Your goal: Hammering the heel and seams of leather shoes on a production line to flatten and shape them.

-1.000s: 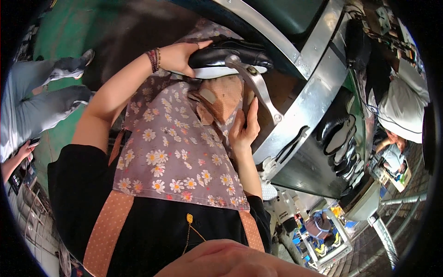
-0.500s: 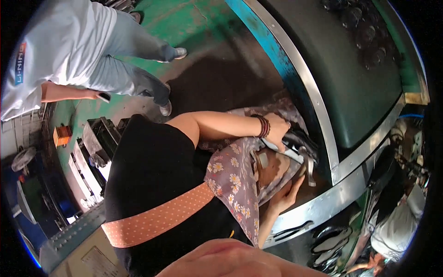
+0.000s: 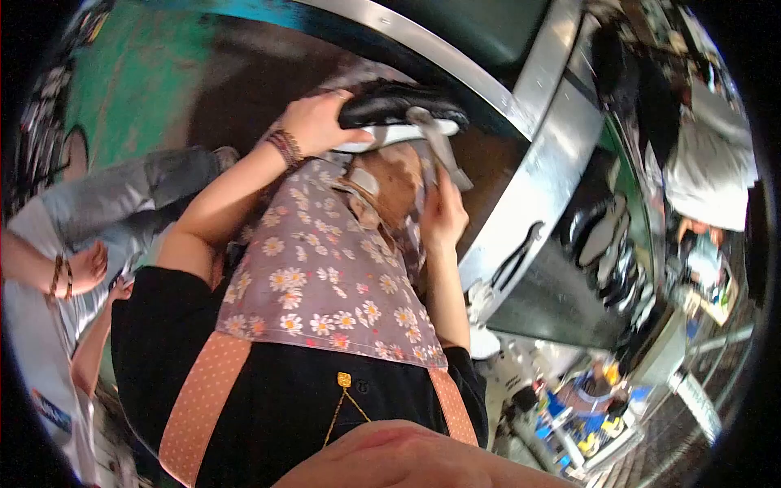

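Observation:
A black shoe (image 3: 386, 103) with a white sole lies on its side over my lap. My left hand (image 3: 313, 124) is closed around one end of it. In my right hand (image 3: 446, 213) is a hammer (image 3: 443, 150) with a bare metal head, one end rounded and the other long and flat. The head lies against the shoe's sole edge; my fingers mostly hide the handle. Below the shoe, a worn brown pad (image 3: 394, 183) covers part of my flowered apron (image 3: 321, 276).
A metal-edged bench (image 3: 521, 163) stands ahead and to the right, with pliers (image 3: 521, 252) on its metal rim. Several black shoes with pale soles (image 3: 606, 236) lie on the right. Another person (image 3: 89, 203) is close at my left. More people work farther right.
The view has swung round to the right, bringing the shoes and workers there further in. The other person now appears lower and nearer at left. Both hands stay at the shoe.

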A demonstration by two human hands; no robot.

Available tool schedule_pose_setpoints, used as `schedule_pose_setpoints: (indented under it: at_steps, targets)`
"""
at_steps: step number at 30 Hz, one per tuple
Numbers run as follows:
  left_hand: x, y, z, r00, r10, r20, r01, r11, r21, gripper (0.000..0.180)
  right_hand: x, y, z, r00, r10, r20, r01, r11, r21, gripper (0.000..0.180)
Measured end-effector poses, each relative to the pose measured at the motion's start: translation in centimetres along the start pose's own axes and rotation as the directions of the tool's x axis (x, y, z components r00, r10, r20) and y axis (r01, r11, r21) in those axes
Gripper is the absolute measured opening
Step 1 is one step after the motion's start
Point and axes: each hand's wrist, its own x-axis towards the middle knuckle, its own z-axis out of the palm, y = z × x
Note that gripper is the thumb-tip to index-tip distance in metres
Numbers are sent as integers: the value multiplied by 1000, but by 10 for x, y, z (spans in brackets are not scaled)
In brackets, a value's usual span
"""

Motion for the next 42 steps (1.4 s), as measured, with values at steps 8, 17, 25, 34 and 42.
schedule_pose_setpoints:
  at_steps: [8, 17, 25, 34, 42]
  targets:
    - [26, -5, -12, 896, 170, 411, 142, 766, -627, 43, -6, -11, -20, 941, 3, -339, 99, 954, 284, 52]
    - [56, -3, -8, 904, 335, 267, -198, 879, -433, 49, 34, -30, -11, 960, 196, -199, -87, 886, 456, 49]
    - [25, 17, -3, 882, 408, 234, -360, 906, -222, 71, 28, -38, 25, 965, 249, -84, -187, 876, 445, 51]
    - [64, 12, -12, 748, 648, 141, -247, 469, -848, 83, 23, -42, 34, 974, 97, -206, -65, 986, 155, 50]
    - [48, 11, 4, 879, 476, -26, -414, 734, -539, 46, 30, -53, 44, 982, 178, -60, -167, 974, 154, 40]
